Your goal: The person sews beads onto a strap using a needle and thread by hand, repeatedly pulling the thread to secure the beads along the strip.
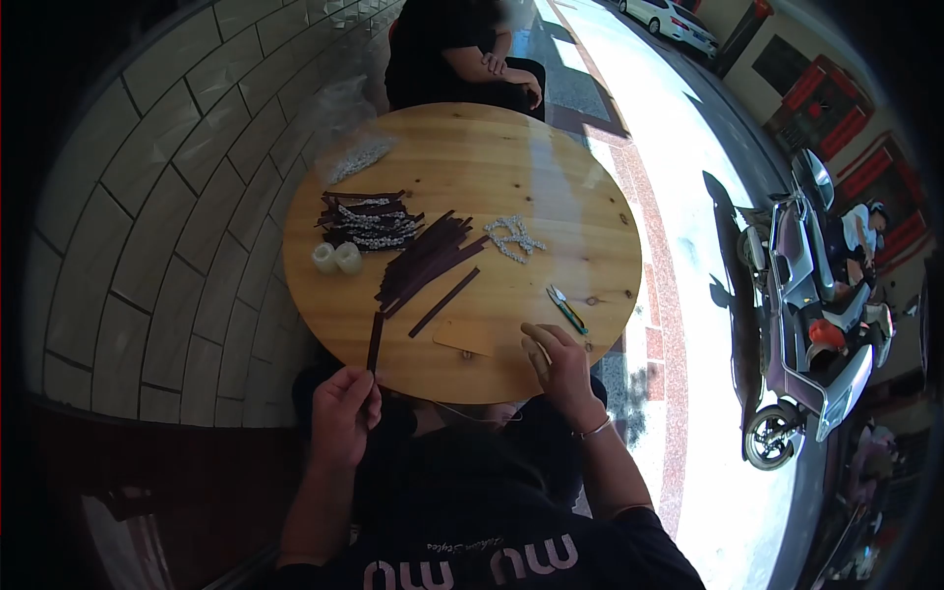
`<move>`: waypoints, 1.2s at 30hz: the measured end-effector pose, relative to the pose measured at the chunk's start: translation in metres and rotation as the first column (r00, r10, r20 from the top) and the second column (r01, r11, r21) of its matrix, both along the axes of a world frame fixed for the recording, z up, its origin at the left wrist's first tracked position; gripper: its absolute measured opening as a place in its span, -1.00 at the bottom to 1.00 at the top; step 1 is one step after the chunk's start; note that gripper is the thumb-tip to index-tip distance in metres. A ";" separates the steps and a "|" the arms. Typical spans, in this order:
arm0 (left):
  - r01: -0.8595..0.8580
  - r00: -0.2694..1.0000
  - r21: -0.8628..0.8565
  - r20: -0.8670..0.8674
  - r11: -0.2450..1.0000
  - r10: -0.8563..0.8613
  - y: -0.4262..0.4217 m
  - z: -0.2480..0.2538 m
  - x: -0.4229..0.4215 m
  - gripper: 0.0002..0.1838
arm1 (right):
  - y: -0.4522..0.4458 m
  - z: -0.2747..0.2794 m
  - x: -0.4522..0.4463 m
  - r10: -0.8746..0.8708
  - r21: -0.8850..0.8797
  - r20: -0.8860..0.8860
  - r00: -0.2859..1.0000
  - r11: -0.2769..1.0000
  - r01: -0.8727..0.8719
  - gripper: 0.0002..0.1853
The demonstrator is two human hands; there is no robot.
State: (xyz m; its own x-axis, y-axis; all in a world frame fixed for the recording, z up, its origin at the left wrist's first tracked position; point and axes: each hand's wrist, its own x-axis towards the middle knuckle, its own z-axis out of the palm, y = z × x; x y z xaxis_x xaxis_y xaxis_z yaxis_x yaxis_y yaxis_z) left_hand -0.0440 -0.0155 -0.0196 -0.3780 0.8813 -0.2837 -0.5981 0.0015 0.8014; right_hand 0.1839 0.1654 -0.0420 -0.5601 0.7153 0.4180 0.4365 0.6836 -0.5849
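A clear plastic bag (344, 116) contains small silvery pieces (360, 158); it lies on the round wooden bench (472, 147), beside pale tiling (177, 177); the left hand (346, 408) pinches one dark strip (376, 344) at its near end; the right hand (563, 369) is loosely curled near the snips (568, 311); its grip cannot be determined.

round wooden table (492, 157) | dark strips (423, 264) | silvery strands (513, 239) | whitish rolls (347, 258) | snips (567, 310)

Hard daylight whitens the pavement (708, 393) at right, where the scooter (787, 261) casts a dark shadow (725, 221); the surface (472, 133) lies in softer shade. Wide-angle distortion bows the tiled wall (162, 202), and black vignetting darkens the corners.
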 end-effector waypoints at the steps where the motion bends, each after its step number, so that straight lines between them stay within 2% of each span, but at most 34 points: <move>1: -0.111 0.989 0.038 -0.091 0.993 0.114 -0.002 0.001 -0.010 -0.87 | 0.018 -0.017 0.010 -0.094 0.044 0.082 0.992 0.995 0.091 -0.80; 2: -0.217 0.957 0.086 -0.178 0.972 0.230 -0.004 0.002 -0.018 -0.88 | 0.032 -0.030 0.021 -0.093 0.049 0.081 0.992 0.995 0.090 -0.80; 3: -0.220 0.956 0.093 -0.178 0.971 0.233 -0.005 0.006 -0.023 -0.88 | 0.046 -0.041 0.031 -0.118 0.032 0.185 0.976 0.993 0.113 -0.80; 4: -0.302 0.922 0.123 -0.214 0.945 0.323 -0.005 0.010 -0.028 -0.88 | 0.057 -0.046 0.036 -0.137 0.020 0.286 0.948 0.990 0.137 -0.80; 5: -0.382 0.879 0.152 -0.246 0.912 0.409 -0.007 0.012 -0.032 -0.89 | 0.065 -0.050 0.041 -0.134 0.025 0.284 0.949 0.991 0.132 -0.80; 7: -0.391 0.875 0.160 -0.240 0.906 0.420 -0.009 0.009 -0.035 -0.89 | 0.077 -0.054 0.045 -0.171 0.056 0.253 0.952 0.985 0.162 -0.80; 8: -0.397 0.863 0.146 -0.278 0.906 0.422 -0.008 0.006 -0.034 -0.89 | 0.085 -0.065 0.046 -0.209 0.143 0.204 0.956 0.973 0.182 -0.79; 10: -0.400 0.849 0.138 -0.316 0.906 0.423 -0.005 -0.001 -0.032 -0.90 | 0.091 -0.066 0.030 -0.197 0.162 0.133 0.971 0.971 0.174 -0.78; 11: -0.393 0.846 0.096 -0.353 0.914 0.401 -0.003 -0.005 -0.029 -0.90 | 0.094 -0.065 0.019 -0.182 0.178 0.066 0.981 0.970 0.168 -0.78; 12: -0.387 0.841 0.054 -0.389 0.920 0.377 -0.001 -0.007 -0.026 -0.91 | 0.097 -0.063 0.006 -0.147 0.090 0.094 0.985 0.986 0.138 -0.74; 13: -0.384 0.840 0.060 -0.392 0.921 0.375 0.000 -0.006 -0.022 -0.91 | 0.104 -0.064 -0.005 -0.151 0.094 0.088 0.985 0.985 0.142 -0.74; 15: -0.306 0.873 0.045 -0.385 0.951 0.299 0.002 -0.002 -0.015 -0.91 | 0.120 -0.073 -0.025 -0.060 0.280 0.112 0.992 0.960 0.026 -0.68; 19: -0.292 0.883 -0.006 -0.387 0.957 0.267 0.001 0.005 -0.013 -0.93 | 0.127 -0.080 -0.044 -0.092 0.364 0.227 0.970 0.931 0.003 -0.64; 21: -0.284 0.890 0.002 -0.372 0.959 0.264 -0.003 0.004 -0.017 -0.92 | 0.115 -0.077 -0.041 -0.058 0.280 0.280 0.958 0.960 -0.024 -0.68; 25: -0.249 0.902 -0.009 -0.365 0.968 0.229 -0.002 0.001 -0.018 -0.91 | 0.071 -0.060 -0.019 0.024 0.220 0.356 0.934 0.970 -0.108 -0.69; 27: -0.239 0.913 -0.024 -0.347 0.971 0.216 0.004 -0.001 -0.014 -0.91 | 0.049 -0.047 -0.013 0.058 0.023 0.303 0.951 0.997 -0.068 -0.67; 28: -0.229 0.920 -0.027 -0.334 0.973 0.207 0.006 -0.001 -0.012 -0.90 | 0.049 -0.051 -0.010 0.059 0.012 0.309 0.949 0.998 -0.066 -0.67; 30: -0.203 0.932 -0.041 -0.315 0.978 0.180 0.012 -0.003 -0.008 -0.90 | 0.056 -0.054 -0.002 0.055 0.169 0.136 0.989 0.983 -0.078 -0.68; 36: -0.112 0.954 -0.029 -0.284 0.993 0.099 0.025 -0.005 0.005 -0.88 | 0.056 -0.056 -0.013 0.153 0.218 0.248 0.957 0.953 -0.209 -0.75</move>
State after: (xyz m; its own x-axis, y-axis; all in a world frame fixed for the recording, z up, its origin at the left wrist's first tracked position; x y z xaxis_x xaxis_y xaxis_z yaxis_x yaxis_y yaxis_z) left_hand -0.0395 0.0093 -0.0242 -0.5382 0.8210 -0.1907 -0.3472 -0.0098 0.9378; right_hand 0.1712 0.2212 -0.0984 -0.7699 0.4876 0.4117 0.3935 0.8706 -0.2952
